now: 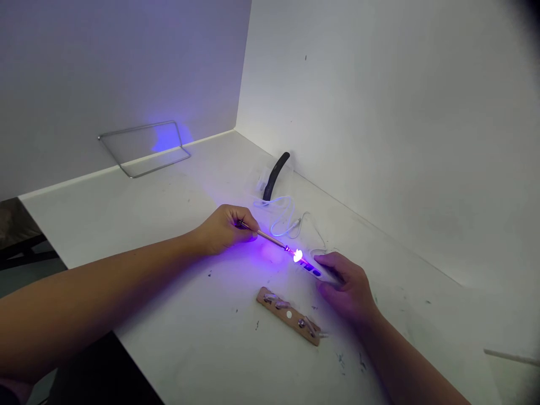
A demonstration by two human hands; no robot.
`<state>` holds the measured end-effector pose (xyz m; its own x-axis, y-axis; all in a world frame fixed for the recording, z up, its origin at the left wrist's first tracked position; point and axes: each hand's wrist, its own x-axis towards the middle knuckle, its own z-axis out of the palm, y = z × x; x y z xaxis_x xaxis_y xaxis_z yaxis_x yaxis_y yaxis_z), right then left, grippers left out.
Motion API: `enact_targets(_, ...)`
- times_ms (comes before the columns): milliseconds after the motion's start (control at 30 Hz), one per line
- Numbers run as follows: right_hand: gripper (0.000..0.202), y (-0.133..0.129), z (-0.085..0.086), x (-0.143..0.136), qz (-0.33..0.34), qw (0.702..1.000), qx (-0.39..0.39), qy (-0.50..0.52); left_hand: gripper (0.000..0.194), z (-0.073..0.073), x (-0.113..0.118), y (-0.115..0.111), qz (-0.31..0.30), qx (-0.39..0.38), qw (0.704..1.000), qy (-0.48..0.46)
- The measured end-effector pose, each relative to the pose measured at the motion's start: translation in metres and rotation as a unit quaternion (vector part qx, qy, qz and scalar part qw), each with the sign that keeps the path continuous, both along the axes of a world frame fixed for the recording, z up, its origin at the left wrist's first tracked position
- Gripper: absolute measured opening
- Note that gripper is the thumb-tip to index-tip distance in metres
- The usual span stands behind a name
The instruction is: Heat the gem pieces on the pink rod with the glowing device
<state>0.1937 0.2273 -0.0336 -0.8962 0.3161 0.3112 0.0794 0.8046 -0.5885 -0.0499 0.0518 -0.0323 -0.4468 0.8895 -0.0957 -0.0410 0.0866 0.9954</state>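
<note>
My left hand [231,229] is closed around a thin gold-coloured rod [271,238], its far end reaching into a bright violet glow. My right hand [348,284] grips a white handheld UV lamp [323,273] with dark buttons on its body. The lamp's lit head [297,256] meets the rod's end; glare hides what sits there and whether they touch. Below the hands lies a wooden strip [289,316] carrying several small metal holders with pale, glossy pieces on them.
A white cable [283,232] loops on the white table [189,315] behind the lamp. Farther back, a black curved piece [276,175] rests at a clear container. A bent wire frame [145,171] leans against the left wall panel. Small dark smudges mark the tabletop.
</note>
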Motion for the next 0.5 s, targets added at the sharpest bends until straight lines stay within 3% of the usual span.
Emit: enact_targets(500,0.038,-0.0011,0.0008,-0.0006,-0.004,1.0,0.015,0.005,0.006,0.0028,0.0019,0.0004,0.008,0.007,1.0,-0.025)
